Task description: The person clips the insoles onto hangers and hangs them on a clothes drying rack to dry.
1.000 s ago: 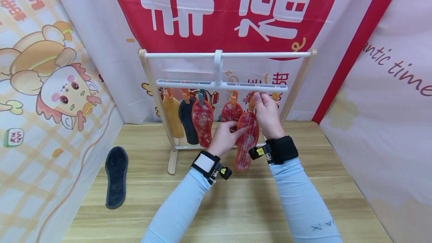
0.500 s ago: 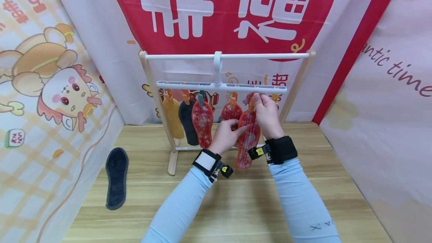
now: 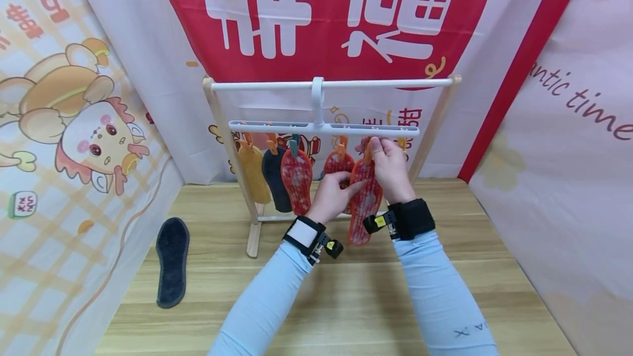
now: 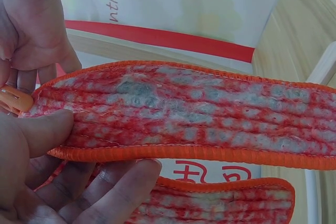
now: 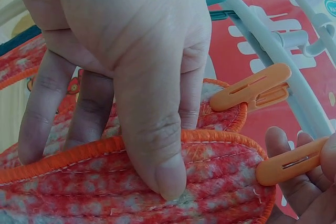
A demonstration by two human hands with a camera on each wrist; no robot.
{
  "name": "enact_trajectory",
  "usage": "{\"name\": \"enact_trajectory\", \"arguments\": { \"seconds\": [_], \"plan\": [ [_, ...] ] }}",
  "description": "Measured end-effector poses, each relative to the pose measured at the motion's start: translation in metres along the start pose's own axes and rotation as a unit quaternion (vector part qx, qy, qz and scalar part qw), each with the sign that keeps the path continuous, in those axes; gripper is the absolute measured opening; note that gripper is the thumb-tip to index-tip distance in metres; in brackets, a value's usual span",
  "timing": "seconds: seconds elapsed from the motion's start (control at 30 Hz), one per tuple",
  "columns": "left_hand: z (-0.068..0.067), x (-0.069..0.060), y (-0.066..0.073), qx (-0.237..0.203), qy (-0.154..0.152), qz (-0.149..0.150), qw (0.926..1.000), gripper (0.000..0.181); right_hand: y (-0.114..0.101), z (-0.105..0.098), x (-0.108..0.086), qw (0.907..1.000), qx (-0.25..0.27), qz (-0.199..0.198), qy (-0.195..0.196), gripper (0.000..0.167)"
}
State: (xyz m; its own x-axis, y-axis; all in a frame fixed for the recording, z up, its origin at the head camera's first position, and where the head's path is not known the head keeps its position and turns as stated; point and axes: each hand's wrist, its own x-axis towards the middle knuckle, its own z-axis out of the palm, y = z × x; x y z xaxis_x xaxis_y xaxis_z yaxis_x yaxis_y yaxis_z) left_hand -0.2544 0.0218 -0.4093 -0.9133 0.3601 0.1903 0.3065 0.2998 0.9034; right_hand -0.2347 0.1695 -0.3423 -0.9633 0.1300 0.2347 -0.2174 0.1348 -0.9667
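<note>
A red-and-white patterned insole [image 3: 365, 202] with orange edging hangs under the white hanger [image 3: 277, 126], right of its middle. My left hand [image 3: 332, 196] pinches it near the top, thumb [image 4: 50, 129] on the face and fingers behind. My right hand [image 3: 393, 168] holds an orange clothespin [image 5: 291, 162] between thumb and fingers, and the clothespin's tip sits on the insole's top edge. Behind and left of it, another red insole [image 3: 338, 165] hangs from an orange clothespin [image 5: 252, 88]. My left hand partly covers that second insole.
Left on the hanger hang a mustard insole [image 3: 254, 172], a dark insole [image 3: 275, 180] and a red insole [image 3: 296, 180]. A wooden-legged rack [image 3: 253, 238] carries the hanger. Another dark insole [image 3: 172, 262] lies on the wooden table [image 3: 346, 306] at left. Printed cloths surround the table.
The insole between my hands has risen slightly, with its lower end shifting a little right. My right hand stays at the clothespin; my left hand moves up a little.
</note>
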Motion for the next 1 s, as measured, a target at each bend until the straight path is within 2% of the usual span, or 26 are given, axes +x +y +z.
{"name": "enact_trajectory", "arguments": {
  "seconds": [0.13, 0.73, 1.0],
  "plan": [
    [-0.0001, 0.002, 0.0006, 0.018, 0.006, 0.014, 0.9997, 0.024, -0.0014, 0.0004, -0.0006, 1.0, 0.005, 0.0, 0.0, 0.049],
    [-0.0003, 0.0057, 0.0092, 0.02, 0.03, 0.031, 0.9989, 0.024, -0.0019, 0.0005, 0.0005, 0.9999, 0.009, -0.005, -0.002, 0.048],
    [0.0026, 0.0057, 0.006, 0.021, 0.021, 0.007, 0.9995, 0.026, -0.0015, 0.0002, -0.0007, 0.9999, 0.01, 0.009, -0.005, 0.046]
  ]
}}
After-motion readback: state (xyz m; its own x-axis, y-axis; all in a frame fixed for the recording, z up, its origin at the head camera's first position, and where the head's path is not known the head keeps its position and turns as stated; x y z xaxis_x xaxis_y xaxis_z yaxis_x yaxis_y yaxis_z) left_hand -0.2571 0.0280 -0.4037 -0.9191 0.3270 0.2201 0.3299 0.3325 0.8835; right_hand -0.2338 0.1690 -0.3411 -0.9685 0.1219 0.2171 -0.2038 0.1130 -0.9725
